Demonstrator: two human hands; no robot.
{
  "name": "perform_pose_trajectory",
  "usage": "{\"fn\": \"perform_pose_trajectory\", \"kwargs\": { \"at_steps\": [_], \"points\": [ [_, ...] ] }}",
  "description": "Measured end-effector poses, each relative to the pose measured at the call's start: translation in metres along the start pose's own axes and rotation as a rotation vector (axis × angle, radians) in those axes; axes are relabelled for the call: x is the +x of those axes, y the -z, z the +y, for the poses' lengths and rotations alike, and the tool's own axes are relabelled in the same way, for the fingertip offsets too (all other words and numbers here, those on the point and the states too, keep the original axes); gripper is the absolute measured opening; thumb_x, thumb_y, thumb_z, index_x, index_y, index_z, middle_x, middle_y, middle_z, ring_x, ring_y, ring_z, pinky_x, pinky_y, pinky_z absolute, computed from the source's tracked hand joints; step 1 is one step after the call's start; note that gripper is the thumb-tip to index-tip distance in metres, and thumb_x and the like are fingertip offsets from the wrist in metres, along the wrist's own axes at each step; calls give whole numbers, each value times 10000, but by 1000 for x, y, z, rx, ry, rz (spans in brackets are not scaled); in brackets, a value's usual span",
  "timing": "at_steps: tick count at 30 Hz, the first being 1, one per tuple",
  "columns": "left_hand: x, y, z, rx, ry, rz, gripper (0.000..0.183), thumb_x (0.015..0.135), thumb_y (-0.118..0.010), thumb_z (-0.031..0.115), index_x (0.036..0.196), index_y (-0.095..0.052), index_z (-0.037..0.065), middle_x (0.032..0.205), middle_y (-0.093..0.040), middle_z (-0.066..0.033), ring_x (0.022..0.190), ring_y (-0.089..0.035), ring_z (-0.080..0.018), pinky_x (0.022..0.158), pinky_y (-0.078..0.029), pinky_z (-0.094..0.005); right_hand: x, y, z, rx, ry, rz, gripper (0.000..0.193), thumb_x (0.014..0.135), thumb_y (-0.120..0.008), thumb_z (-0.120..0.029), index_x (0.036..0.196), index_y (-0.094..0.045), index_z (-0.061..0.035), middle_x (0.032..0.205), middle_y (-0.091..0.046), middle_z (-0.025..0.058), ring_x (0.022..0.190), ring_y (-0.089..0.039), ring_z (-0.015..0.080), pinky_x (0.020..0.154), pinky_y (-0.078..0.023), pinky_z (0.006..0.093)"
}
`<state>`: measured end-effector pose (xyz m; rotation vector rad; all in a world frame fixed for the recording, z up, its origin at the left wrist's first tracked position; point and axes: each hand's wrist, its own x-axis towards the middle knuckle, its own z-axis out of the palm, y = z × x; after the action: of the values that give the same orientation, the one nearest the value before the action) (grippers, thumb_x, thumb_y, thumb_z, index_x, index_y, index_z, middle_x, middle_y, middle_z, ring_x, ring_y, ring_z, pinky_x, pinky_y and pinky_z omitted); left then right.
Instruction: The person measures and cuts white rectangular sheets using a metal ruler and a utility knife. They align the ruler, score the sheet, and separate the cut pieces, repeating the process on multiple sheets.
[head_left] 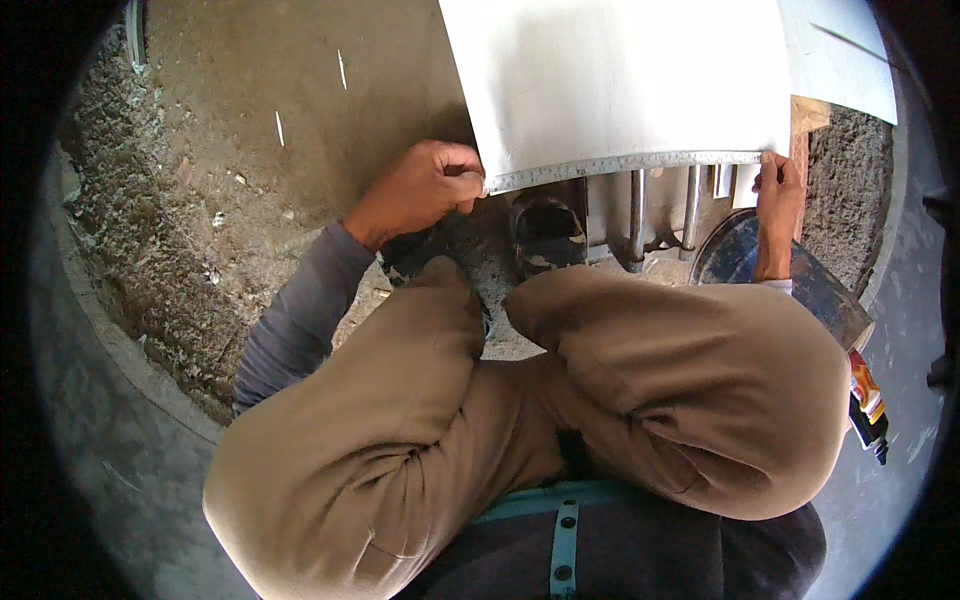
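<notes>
Measuring tape [625,162] along white board [640,85], left grip [428,188] and right grip [778,195] tight on it, 1 per end

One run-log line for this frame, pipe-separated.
left hand: pinching left end of measuring strip | right hand: at its right end | strip: along near edge of white sheet

- White panel [620,80]: far end cut off by upper edge.
- Measuring strip [620,163]: graduations too small to read.
- Dark curved object [728,252]: partly hidden by right forearm [774,248].
</notes>
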<state>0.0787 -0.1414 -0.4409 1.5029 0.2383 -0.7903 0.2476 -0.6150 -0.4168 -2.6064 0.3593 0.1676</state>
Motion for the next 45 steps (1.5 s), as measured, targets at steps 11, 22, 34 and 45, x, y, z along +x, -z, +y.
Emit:
{"fn": "perform_pose_trajectory", "kwargs": {
  "at_steps": [11,22,34,45],
  "points": [
    [2,0,-1,-8,26,-19,155,893,-627,149,863,-695,12,709,-612,6,691,-555,-76,632,-447,-279,4,2,4,128,251,-40,321,1007,-666,-283,1012,-681,38,699,-627,40,619,-579,100,582,-498,276],
    [2,1,2,-1,29,-42,161,933,-602,126,918,-705,3,762,-630,5,696,-563,-73,660,-465,-266,5,0,6,32,18,-12,316,1009,-651,-285,1012,-681,30,687,-623,35,611,-580,101,556,-473,274],
    [3,2,5,34,44,-36,180,905,-608,135,933,-710,-11,735,-632,-10,700,-578,-86,680,-477,-282,4,1,8,-19,133,-9,309,1005,-648,-271,994,-678,36,689,-635,52,613,-593,111,564,-476,289],
    [-8,2,22,141,85,60,215,938,-611,205,929,-697,8,776,-643,-18,715,-583,-90,675,-478,-271,33,0,-36,149,66,31,316,957,-719,-306,966,-710,10,713,-646,17,655,-577,89,592,-464,257]
  ]
}}
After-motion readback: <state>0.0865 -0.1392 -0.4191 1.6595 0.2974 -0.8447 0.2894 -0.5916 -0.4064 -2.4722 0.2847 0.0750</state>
